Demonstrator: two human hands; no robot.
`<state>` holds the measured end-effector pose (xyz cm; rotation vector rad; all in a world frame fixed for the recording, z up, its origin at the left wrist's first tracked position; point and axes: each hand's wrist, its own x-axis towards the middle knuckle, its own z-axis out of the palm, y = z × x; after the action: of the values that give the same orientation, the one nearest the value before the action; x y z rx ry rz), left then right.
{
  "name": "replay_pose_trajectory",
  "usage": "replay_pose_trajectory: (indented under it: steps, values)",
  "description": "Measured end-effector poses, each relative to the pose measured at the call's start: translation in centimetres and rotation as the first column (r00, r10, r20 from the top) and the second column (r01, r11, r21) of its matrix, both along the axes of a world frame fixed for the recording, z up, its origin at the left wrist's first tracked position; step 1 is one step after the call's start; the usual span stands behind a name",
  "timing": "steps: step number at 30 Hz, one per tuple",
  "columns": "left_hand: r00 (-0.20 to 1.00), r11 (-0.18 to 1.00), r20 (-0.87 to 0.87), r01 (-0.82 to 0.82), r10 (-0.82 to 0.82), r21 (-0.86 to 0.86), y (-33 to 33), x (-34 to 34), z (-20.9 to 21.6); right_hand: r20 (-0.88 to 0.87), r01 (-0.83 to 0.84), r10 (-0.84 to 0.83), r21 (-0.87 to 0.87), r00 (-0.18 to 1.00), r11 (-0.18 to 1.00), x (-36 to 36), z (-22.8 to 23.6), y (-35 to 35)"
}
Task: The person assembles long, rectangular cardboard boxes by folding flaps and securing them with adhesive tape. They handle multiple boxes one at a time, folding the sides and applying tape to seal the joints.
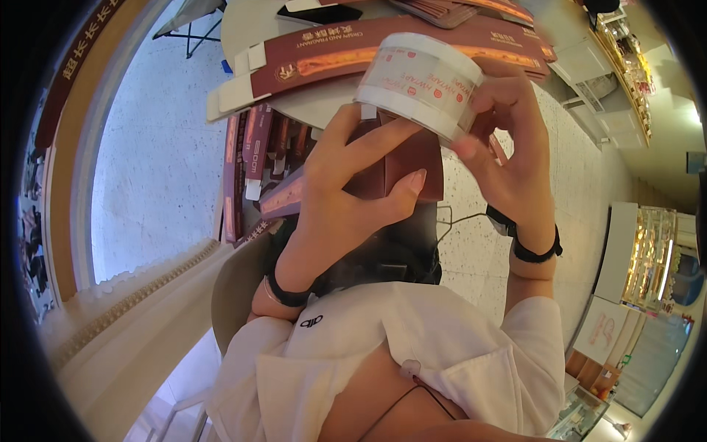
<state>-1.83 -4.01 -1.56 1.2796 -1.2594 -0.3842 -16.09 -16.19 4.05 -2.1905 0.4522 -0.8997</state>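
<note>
A wide roll of clear packing tape (pixel 420 77) with red print is tilted above my lap. My right hand (pixel 512 136) grips its right side, thumb at the lower rim and fingers curled near the upper edge. Below the roll is a maroon cardboard box (pixel 412 166), partly covered by the roll and my left hand (pixel 350 173). My left hand holds the box, two fingers stretched across its top and the thumb pressed on its near face. A small white flap shows by those fingertips. Whether the left fingers touch the tape is hidden.
Beyond my hands, long flat maroon cartons (pixel 331 62) lie on a pale round table (pixel 247 22). More maroon boxes (pixel 254 151) stand upright to the left, below the table edge. A lace-trimmed curtain (pixel 147 302) hangs at the left. Lit display shelves (pixel 648 258) stand at the right.
</note>
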Motion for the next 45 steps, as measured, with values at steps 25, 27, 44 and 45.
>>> replay_pose_trajectory:
  steps: [25,27,44,45]
  values:
    - [0.978,0.966,0.074,-0.18,0.196,-0.187,0.2,-3.8,0.3,0.014,0.051,-0.052,-0.58,0.999,0.813,-2.0,2.6,2.5]
    - [0.973,0.959,0.044,-0.216,0.228,-0.182,0.0,-4.0,0.4,-0.015,0.081,-0.111,-0.584,0.994,0.808,-2.2,2.2,2.5]
    - [0.922,0.851,-0.175,-0.387,0.346,-0.355,-1.9,-4.2,-0.3,0.209,0.199,-0.079,-0.65,0.975,0.733,-0.7,-0.5,2.5]
    - [0.925,0.853,-0.181,-0.379,0.335,-0.358,-1.8,-4.1,-0.4,0.216,0.192,-0.067,-0.634,0.974,0.749,-0.6,-0.6,2.5]
